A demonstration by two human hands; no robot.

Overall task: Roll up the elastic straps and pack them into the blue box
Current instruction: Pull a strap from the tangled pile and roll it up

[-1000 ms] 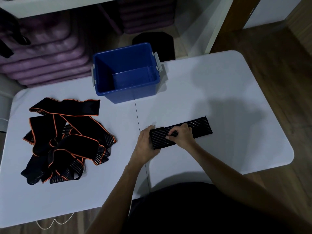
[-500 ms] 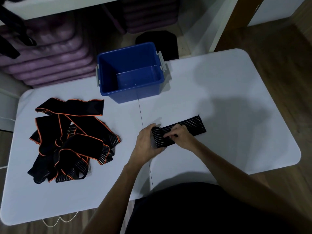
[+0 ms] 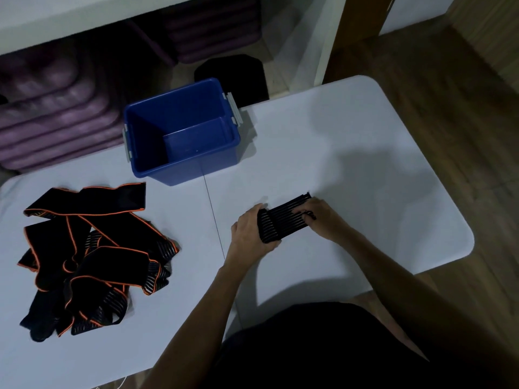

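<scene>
The strap is lying on the table, near-centre, just right of the table's seam line, and is partly rolled at its left end. It is black, ribbed with fine pale lines running along its length, and flat where unrolled; its right end is reaching toward the far right.

The left hand is gripping the rolled end, fingers curled round the roll from the left, thumb at the near side. The right hand is resting on the strap's flat right part, fingers bent and pinching the fabric near its right end; how tightly it is pinching cannot be told. Both forearms are coming in from the near edge.

The box is standing at the far side of the table, left of centre and well apart from the strap. It is blue plastic, rectangular, open-topped, with a pale grey latch on each short side; its smooth floor is showing.

The pile of straps is lying on the left part of the table, well apart from the hands. These are black with orange edging, some showing striped ribbed sections, overlapping loosely and unrolled.

The table is white, smooth, with rounded corners. Shadows are falling across its right half. Beyond it, purple cushions are stacked under a white shelf at far left. A black block is sitting on the floor behind the box. The floor is brown wood.
</scene>
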